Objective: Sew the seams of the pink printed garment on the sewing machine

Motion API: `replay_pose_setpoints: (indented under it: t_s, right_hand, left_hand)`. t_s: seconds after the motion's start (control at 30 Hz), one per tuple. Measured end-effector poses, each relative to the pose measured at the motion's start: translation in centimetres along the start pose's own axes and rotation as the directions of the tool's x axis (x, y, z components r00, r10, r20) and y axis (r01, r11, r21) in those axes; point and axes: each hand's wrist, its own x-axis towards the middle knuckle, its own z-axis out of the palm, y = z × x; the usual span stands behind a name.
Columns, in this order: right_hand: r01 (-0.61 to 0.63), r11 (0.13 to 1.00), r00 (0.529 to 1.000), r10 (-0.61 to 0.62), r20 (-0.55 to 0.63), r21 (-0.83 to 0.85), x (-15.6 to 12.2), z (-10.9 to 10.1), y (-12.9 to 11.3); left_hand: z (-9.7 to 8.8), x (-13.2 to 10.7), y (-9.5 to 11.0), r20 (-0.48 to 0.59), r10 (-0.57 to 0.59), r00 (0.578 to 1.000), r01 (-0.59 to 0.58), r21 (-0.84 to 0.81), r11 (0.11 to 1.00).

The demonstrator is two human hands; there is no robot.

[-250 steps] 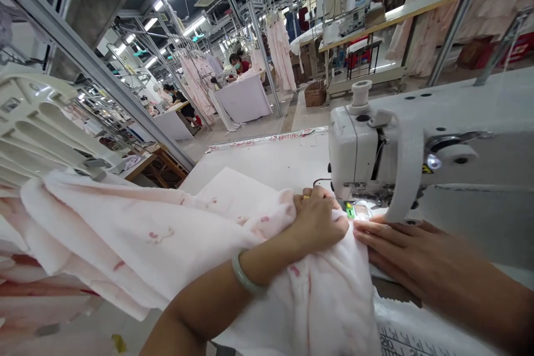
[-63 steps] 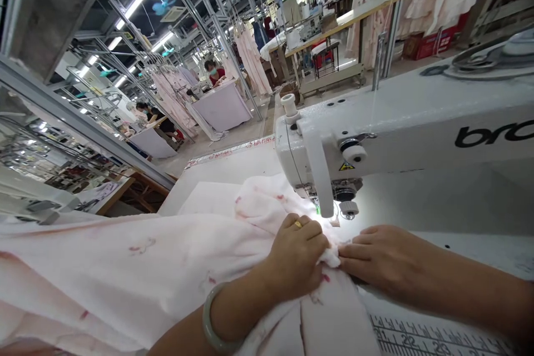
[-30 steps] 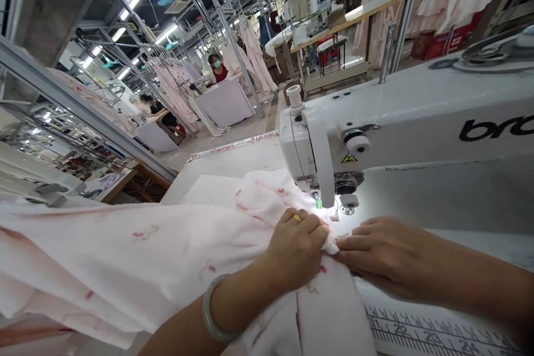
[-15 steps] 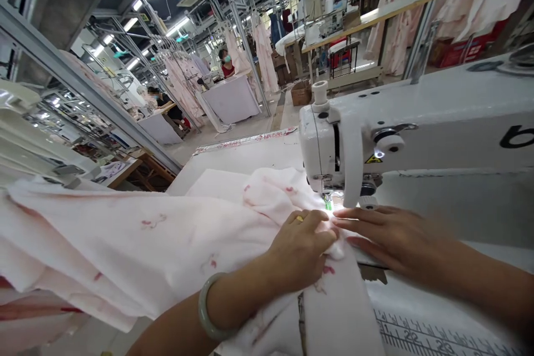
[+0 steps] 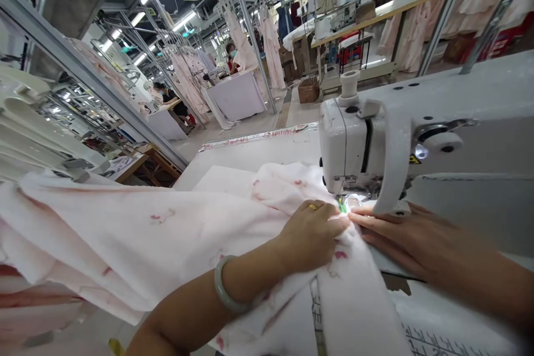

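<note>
A pale pink fabric (image 5: 158,233) with small red marks spreads from the left across the white sewing table (image 5: 267,153) to the needle area of a white sewing machine (image 5: 400,139). My left hand (image 5: 312,233), with a gold ring and a jade bangle on the wrist, is bunched on the fabric just in front of the presser foot (image 5: 344,204). My right hand (image 5: 400,236) lies flat with fingers stretched out, pressing the fabric's edge right beside the left hand under the machine head.
A printed ruler strip (image 5: 434,336) runs along the table's near right edge. A white plastic rack (image 5: 37,133) stands at the left. Beyond the table are hanging pink garments (image 5: 271,44), other work tables and seated people (image 5: 231,55) in the background.
Both hands have slid forward with the fabric, closer to the needle. The view has shifted left, so the machine sits further to the right in the picture.
</note>
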Motion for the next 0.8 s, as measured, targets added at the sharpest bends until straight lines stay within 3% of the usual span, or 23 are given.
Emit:
replay_pose_setpoints:
  t_s: [0.1, 0.23, 0.37, 0.47, 0.53, 0.63, 0.8]
  right_hand:
    - [0.038, 0.999, 0.999, -0.037, 0.015, -0.035, 0.2, -0.3, 0.1]
    - [0.166, 0.985, 0.985, -0.168, -0.038, -0.056, 0.6, -0.8, -0.1]
    - [0.274, 0.961, 0.960, -0.275, -0.048, -0.027, 0.9, -1.2, -0.4]
    - [0.297, 0.954, 0.955, -0.296, -0.029, 0.041, 1.1, -1.2, -0.8]
    - [0.298, 0.950, 0.954, -0.297, -0.029, 0.089, 1.0, -1.0, -1.3]
    - [0.276, 0.951, 0.961, -0.274, -0.033, 0.142, 0.4, -0.2, -2.2]
    - [0.230, 0.967, 0.973, -0.232, 0.010, 0.107, -0.5, 1.0, -3.6]
  left_hand:
    - [-0.1, 0.4, -0.7, 0.001, -0.012, 1.000, 0.012, -0.020, 1.000]
    - [-0.2, 0.4, -1.1, -0.043, -0.075, 0.996, 0.067, -0.167, 0.984]
    - [-0.6, 0.7, -1.2, -0.071, -0.254, 0.965, 0.203, -0.414, 0.887]
    - [-0.8, 0.9, -1.5, -0.077, -0.321, 0.944, 0.235, -0.526, 0.817]
    - [-0.6, 0.9, -2.1, -0.105, -0.282, 0.954, 0.187, -0.528, 0.828]
    - [-0.2, 0.9, -3.7, -0.153, -0.117, 0.981, 0.031, -0.473, 0.880]
    - [-0.5, 1.6, -5.4, -0.119, 0.104, 0.987, -0.145, -0.413, 0.899]
